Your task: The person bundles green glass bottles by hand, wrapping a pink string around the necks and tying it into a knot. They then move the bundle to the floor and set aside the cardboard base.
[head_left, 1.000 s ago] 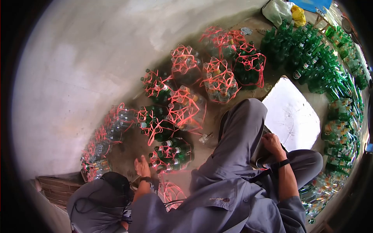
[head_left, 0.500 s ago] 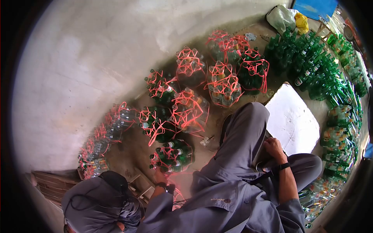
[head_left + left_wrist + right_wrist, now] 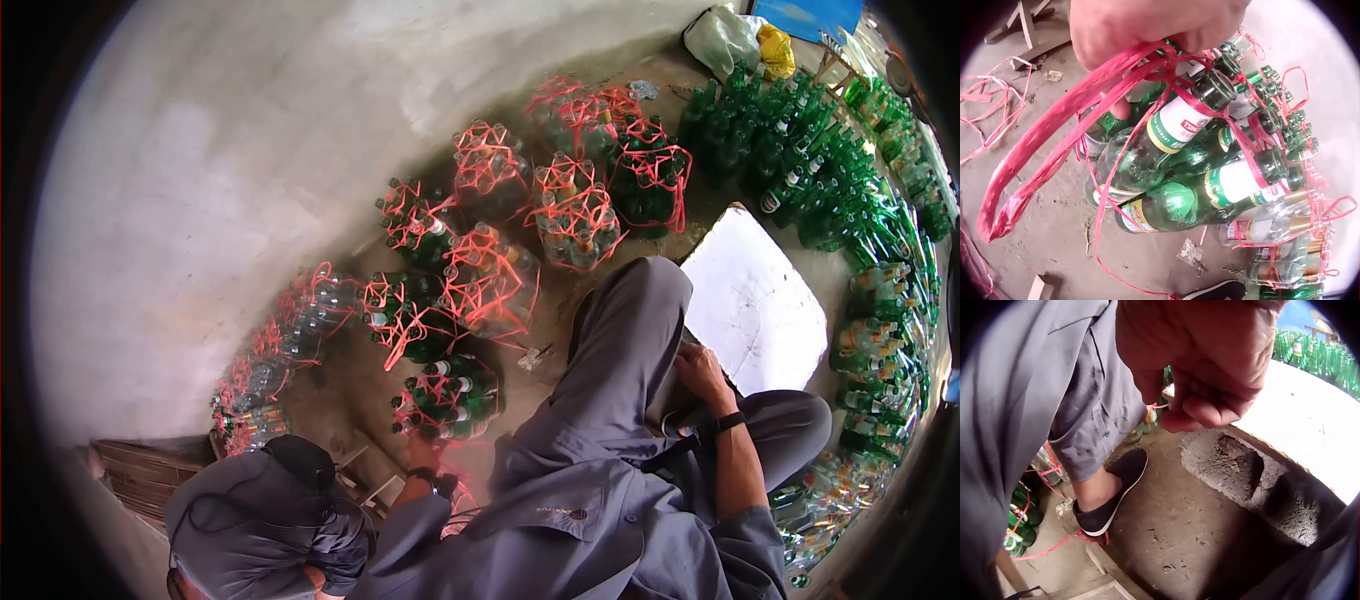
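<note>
My left hand [image 3: 422,454] is at the near side of a bundle of green glass bottles [image 3: 470,400] on the floor. In the left wrist view its fingers curl round pink plastic twine [image 3: 1079,106] at the bottle necks, and a long loop of the twine hangs out to the left. One fingertip [image 3: 1117,106] shows under the twine; the other fingers are mostly hidden. The bottles [image 3: 1179,200] lean together, with white and green neck labels. My right hand [image 3: 1204,369] hangs over my lap beside a white board [image 3: 755,300], its fingers loosely curled and holding nothing.
More twine-tied bundles [image 3: 575,225] stand along the wall. Loose green bottles [image 3: 800,150] curve round the right side. Another person [image 3: 260,520] bends at the lower left, near wooden pieces [image 3: 370,475]. A rough block [image 3: 1222,462] lies under the board.
My left hand has moved right from beside the green bottle bundle to its near side and has taken hold of the twine. My right hand has stayed in about the same place.
</note>
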`<state>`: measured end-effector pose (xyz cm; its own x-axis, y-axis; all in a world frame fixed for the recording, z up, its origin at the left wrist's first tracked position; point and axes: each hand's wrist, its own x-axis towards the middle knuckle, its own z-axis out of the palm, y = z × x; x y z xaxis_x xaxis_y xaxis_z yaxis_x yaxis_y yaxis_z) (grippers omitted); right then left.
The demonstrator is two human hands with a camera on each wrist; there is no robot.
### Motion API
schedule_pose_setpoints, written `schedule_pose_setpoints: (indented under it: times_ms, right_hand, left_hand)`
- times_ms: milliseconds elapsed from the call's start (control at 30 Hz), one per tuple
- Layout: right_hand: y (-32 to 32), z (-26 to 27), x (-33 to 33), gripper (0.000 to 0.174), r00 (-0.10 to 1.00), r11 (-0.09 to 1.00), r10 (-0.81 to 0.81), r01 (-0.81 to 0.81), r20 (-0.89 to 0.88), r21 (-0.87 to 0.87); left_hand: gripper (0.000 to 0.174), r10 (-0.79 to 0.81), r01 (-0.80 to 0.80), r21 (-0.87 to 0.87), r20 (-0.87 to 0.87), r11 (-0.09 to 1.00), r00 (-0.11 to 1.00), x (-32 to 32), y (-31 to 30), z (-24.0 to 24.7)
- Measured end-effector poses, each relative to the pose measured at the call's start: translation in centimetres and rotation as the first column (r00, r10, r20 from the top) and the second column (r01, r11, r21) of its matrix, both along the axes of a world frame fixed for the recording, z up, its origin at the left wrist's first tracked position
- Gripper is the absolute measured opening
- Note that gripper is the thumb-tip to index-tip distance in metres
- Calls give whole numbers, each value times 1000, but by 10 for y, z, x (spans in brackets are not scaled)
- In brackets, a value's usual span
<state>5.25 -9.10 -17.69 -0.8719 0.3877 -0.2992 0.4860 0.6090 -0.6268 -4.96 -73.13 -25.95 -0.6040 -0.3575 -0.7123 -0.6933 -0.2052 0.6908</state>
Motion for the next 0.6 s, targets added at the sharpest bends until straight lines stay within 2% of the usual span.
schedule_pose_setpoints:
  times_ms: [67,133,167,233,267,333,367,400,467,500,567,600]
  right_hand:
    - [-1,-2,-2,28,1000,1000,11,-11,-2,-1]
    - [-1,-3,-1,27,1000,1000,12,-13,-19,-19]
    - [0,-2,0,27,1000,1000,14,-15,-19,-20]
    - [1,-2,-1,27,1000,1000,19,-19,-19,-10]
    - [0,-1,-1,27,1000,1000,23,-24,-20,-13]
    - [-2,9,-1,26,1000,1000,3,-3,-18,6]
    - [-3,9,-1,26,1000,1000,5,-5,-15,5]
    - [-3,10,-1,26,1000,1000,8,-8,-15,6]
    - [-3,10,1,26,1000,1000,6,-6,-15,9]
    - [-2,8,1,26,1000,1000,14,-14,-20,7]
    - [-3,7,-1,27,999,1000,25,-25,-30,7]
    - [-4,8,-1,27,1000,1000,15,-15,-24,8]
  left_hand:
    - [53,14,-14,19,3,1000,1000,0,2,9]
    - [65,-120,123,-18,111,992,987,0,-8,3]
    - [65,-118,121,-19,111,992,987,2,-14,1]
    - [76,-84,104,-88,206,991,975,0,-20,8]
    - [76,-79,100,-91,206,991,975,0,-27,13]
    - [79,102,-96,-47,168,994,980,0,-31,40]
    - [81,154,-144,-78,140,986,978,-1,-44,36]
    - [81,154,-144,-78,140,986,978,-2,-60,37]
    - [105,123,-110,-81,177,991,977,-8,-89,41]
    - [105,121,-109,-79,176,991,977,-12,-92,45]
    - [105,172,-127,-319,117,939,978,-21,-91,66]
    - [105,171,-128,-316,113,940,979,-29,-84,75]
